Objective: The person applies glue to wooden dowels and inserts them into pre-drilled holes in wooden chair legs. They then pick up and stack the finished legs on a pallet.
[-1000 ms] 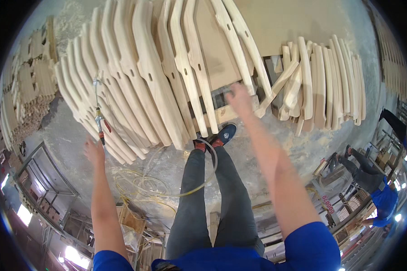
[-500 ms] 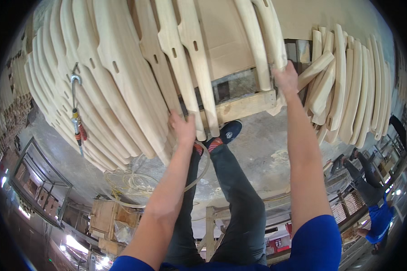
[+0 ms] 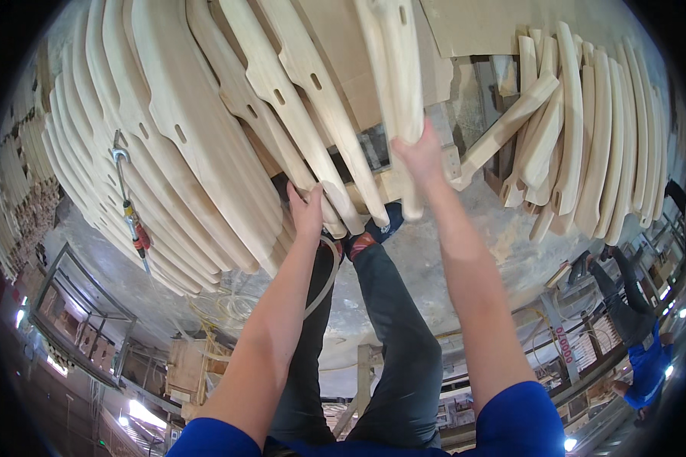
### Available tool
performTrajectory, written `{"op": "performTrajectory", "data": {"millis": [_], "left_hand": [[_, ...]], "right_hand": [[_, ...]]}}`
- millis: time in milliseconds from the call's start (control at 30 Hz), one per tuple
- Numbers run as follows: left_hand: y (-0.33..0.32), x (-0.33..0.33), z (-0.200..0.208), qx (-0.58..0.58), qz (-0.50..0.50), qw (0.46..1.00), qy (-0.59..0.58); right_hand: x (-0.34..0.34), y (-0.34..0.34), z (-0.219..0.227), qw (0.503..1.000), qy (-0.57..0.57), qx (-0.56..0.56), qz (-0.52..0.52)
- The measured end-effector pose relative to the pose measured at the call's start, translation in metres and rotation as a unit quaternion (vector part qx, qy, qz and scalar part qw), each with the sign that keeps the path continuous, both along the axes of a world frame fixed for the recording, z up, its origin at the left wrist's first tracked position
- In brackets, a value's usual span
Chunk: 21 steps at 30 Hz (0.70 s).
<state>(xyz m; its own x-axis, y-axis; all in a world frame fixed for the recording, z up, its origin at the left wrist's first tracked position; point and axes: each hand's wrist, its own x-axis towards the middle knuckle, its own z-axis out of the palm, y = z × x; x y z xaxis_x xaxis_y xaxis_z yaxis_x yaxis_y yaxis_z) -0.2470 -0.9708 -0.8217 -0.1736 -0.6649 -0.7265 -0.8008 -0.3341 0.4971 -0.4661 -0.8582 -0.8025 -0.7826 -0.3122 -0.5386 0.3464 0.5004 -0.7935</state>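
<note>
Both hands reach up into a rack of pale wooden chair legs. Right hand [image 3: 419, 156] is wrapped around the lower end of one leg [image 3: 400, 68], which stands nearly upright above it, fingers closed on the wood. Left hand [image 3: 307, 213] lies flat with fingers together against the bottom end of a slanted leg [image 3: 282, 99] to the left. Further left, a stack [image 3: 160, 145] of flat blanks leans, with a red-handled tool [image 3: 136, 232] hanging in front. More blanks [image 3: 587, 129] lean at right.

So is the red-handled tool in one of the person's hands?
No, the red-handled tool lies on the stacked wooden pieces, apart from the left hand and right hand.
</note>
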Motion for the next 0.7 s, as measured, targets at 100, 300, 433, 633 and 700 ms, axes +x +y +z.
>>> {"op": "performTrajectory", "data": {"millis": [100,300,433,633,700], "left_hand": [[0.002,-0.025,0.013,0.074,0.155,0.982,0.076],[-0.006,-0.021,0.003,0.150,0.191,0.963,0.117],[-0.022,0.006,-0.005,0.073,0.157,0.978,0.120],[-0.003,-0.024,-0.002,0.144,0.171,0.967,0.123],[0.010,-0.038,0.004,0.177,0.142,0.962,0.152]], "right_hand": [[0.065,0.019,0.021,0.997,-0.081,0.006,-0.001],[0.114,0.029,0.023,0.989,0.028,0.005,0.145],[0.098,0.003,0.021,0.982,0.090,-0.030,0.164],[0.041,-0.006,-0.040,0.998,-0.050,-0.046,-0.005],[0.016,0.011,-0.054,0.951,-0.303,0.003,0.068]]}}
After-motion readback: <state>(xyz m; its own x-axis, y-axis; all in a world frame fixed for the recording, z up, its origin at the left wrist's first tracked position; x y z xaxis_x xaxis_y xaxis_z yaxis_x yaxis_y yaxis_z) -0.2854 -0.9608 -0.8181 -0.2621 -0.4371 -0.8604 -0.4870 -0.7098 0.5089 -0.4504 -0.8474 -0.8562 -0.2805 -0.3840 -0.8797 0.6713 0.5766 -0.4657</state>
